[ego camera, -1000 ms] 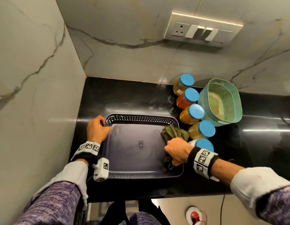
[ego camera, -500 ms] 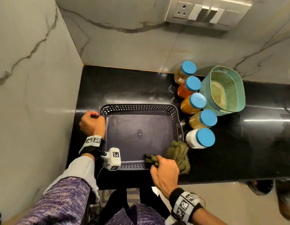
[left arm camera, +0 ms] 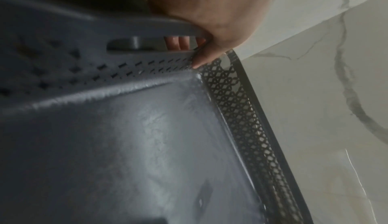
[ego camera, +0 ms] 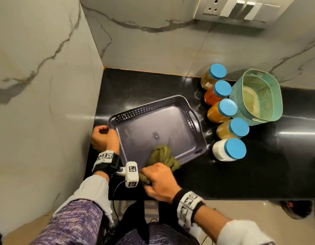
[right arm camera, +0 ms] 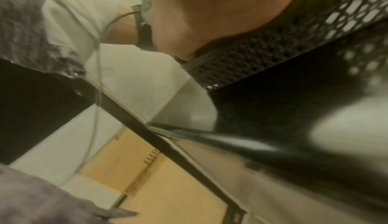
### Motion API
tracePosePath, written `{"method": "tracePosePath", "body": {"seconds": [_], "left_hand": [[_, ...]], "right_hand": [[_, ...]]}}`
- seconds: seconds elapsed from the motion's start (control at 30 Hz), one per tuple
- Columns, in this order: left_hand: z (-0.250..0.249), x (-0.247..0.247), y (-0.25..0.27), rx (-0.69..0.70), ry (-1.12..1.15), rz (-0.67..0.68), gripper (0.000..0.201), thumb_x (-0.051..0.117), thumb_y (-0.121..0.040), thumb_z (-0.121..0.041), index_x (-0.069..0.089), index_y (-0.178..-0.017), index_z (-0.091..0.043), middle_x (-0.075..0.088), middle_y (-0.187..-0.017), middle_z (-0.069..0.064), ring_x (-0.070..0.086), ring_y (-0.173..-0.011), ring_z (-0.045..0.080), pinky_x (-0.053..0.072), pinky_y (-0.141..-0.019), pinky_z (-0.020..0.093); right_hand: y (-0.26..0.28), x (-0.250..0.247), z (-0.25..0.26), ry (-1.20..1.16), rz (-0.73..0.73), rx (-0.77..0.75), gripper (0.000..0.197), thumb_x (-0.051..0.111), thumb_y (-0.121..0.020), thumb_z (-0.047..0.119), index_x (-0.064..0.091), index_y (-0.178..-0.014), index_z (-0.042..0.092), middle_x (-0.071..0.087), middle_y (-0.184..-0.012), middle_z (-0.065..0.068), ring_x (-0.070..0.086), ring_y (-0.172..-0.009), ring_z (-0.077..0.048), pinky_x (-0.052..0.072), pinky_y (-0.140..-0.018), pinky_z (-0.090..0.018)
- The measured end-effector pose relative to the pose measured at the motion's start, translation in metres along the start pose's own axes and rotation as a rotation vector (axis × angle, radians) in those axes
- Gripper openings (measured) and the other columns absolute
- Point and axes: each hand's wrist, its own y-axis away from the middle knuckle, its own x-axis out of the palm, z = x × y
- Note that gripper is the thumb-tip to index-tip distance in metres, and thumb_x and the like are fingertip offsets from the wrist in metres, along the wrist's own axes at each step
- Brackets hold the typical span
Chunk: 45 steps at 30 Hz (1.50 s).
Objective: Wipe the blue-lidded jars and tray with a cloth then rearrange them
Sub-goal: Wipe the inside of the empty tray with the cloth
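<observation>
A dark grey perforated tray (ego camera: 199, 126) sits tilted on the black counter, its left side lifted. My left hand (ego camera: 103, 137) grips the tray's left handle (left arm camera: 147, 28), fingers curled through the slot. My right hand (ego camera: 158, 183) grips a crumpled olive-green cloth (ego camera: 162, 156) at the tray's near rim; part of the cloth lies inside the tray. Several blue-lidded jars (ego camera: 222, 106) stand in a line to the right of the tray, from the back wall to a white-filled jar (ego camera: 229, 149) nearest me.
A teal perforated basket (ego camera: 241, 96) stands right of the jars. Marble walls close off the left and back, with a switch panel (ego camera: 241, 9) high on the back wall. The counter's front edge (ego camera: 223, 198) runs just behind my right wrist.
The tray has turned and tipped up on its left side. My right hand has dragged the cloth from the tray's right edge along the near rim to its near left part.
</observation>
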Motion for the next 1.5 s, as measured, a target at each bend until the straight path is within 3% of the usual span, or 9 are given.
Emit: {"method": "tracePosePath", "body": {"seconds": [0.13,0.27,0.47,0.77,0.9,1.07,1.17,1.33,1.5], "left_hand": [[0.017,-0.019,0.015,0.153,-0.107,0.077,0.050,0.075,-0.072,-0.007,0.063,-0.120,-0.011,0.070,-0.116,0.016,0.067,-0.104,0.038,0.050,-0.091,0.044],[0.003,-0.019,0.014,0.312,-0.287,0.296,0.083,0.085,-0.068,-0.004,0.051,-0.143,-0.003,0.057,-0.139,0.018,0.057,-0.126,0.037,0.046,-0.105,0.044],[-0.029,0.028,0.006,0.355,-0.377,0.640,0.047,0.075,-0.081,-0.006,0.069,-0.128,-0.010,0.074,-0.120,0.016,0.069,-0.111,0.038,0.055,-0.096,0.043],[0.015,0.041,0.029,0.328,-0.272,0.521,0.021,0.064,-0.103,-0.020,0.075,-0.095,-0.003,0.075,-0.091,0.023,0.066,-0.090,0.044,0.049,-0.079,0.046],[0.029,0.036,0.029,0.318,-0.281,0.525,0.022,0.064,-0.102,-0.024,0.076,-0.106,-0.006,0.075,-0.101,0.019,0.065,-0.099,0.040,0.053,-0.089,0.049],[0.035,0.022,0.024,0.370,-0.337,0.570,0.024,0.064,-0.103,-0.027,0.076,-0.111,-0.009,0.073,-0.105,0.016,0.066,-0.103,0.038,0.050,-0.089,0.044],[0.021,0.010,0.012,0.491,-0.362,0.579,0.017,0.068,-0.101,-0.019,0.077,-0.105,-0.005,0.075,-0.099,0.019,0.068,-0.097,0.040,0.050,-0.085,0.044],[-0.016,0.010,-0.025,0.675,-0.490,0.479,0.029,0.085,-0.085,-0.013,0.076,-0.111,-0.003,0.074,-0.106,0.022,0.070,-0.098,0.045,0.054,-0.086,0.050],[-0.052,0.019,0.004,0.915,-0.414,0.342,0.049,0.085,-0.075,-0.007,0.068,-0.121,-0.003,0.068,-0.116,0.019,0.062,-0.102,0.043,0.051,-0.087,0.052]], "right_hand": [[-0.023,-0.073,-0.071,0.312,0.176,-0.092,0.027,0.060,-0.066,0.036,0.068,-0.085,0.019,0.070,-0.074,-0.004,0.067,-0.077,-0.030,0.050,-0.097,-0.040],[-0.058,-0.146,-0.084,0.576,0.449,0.181,0.031,0.065,-0.072,0.037,0.077,-0.095,0.021,0.076,-0.082,-0.010,0.071,-0.083,-0.037,0.057,-0.083,-0.039],[-0.068,-0.148,-0.053,0.724,0.411,0.356,0.032,0.065,-0.086,0.033,0.075,-0.107,0.010,0.076,-0.107,-0.015,0.073,-0.098,-0.039,0.044,-0.068,-0.033],[-0.052,-0.070,-0.004,0.097,0.045,0.823,0.039,0.057,-0.096,0.039,0.068,-0.102,0.003,0.074,-0.112,-0.024,0.069,-0.108,-0.045,0.055,-0.085,-0.043],[-0.080,-0.042,0.016,-0.312,-0.075,0.988,0.040,0.059,-0.096,0.039,0.070,-0.105,0.002,0.073,-0.116,-0.025,0.067,-0.111,-0.045,0.053,-0.088,-0.042],[-0.128,-0.033,0.009,-1.259,-0.264,1.126,0.014,0.066,-0.098,0.014,0.072,-0.104,0.003,0.074,-0.099,-0.016,0.070,-0.084,-0.026,0.054,-0.057,-0.027],[-0.132,-0.048,-0.008,-1.522,-0.370,1.145,0.032,0.065,-0.102,0.024,0.068,-0.121,0.000,0.074,-0.093,-0.018,0.072,-0.072,-0.027,0.057,-0.049,-0.027],[-0.104,-0.108,-0.038,-1.770,-0.499,1.034,0.044,0.058,-0.105,0.040,0.077,-0.096,0.001,0.079,-0.081,-0.017,0.070,-0.087,-0.028,0.056,-0.076,-0.040],[-0.063,-0.176,-0.057,-1.789,-0.683,0.841,0.045,0.065,-0.099,0.025,0.066,-0.138,0.003,0.070,-0.133,-0.021,0.066,-0.126,-0.035,0.050,-0.112,-0.047]]}}
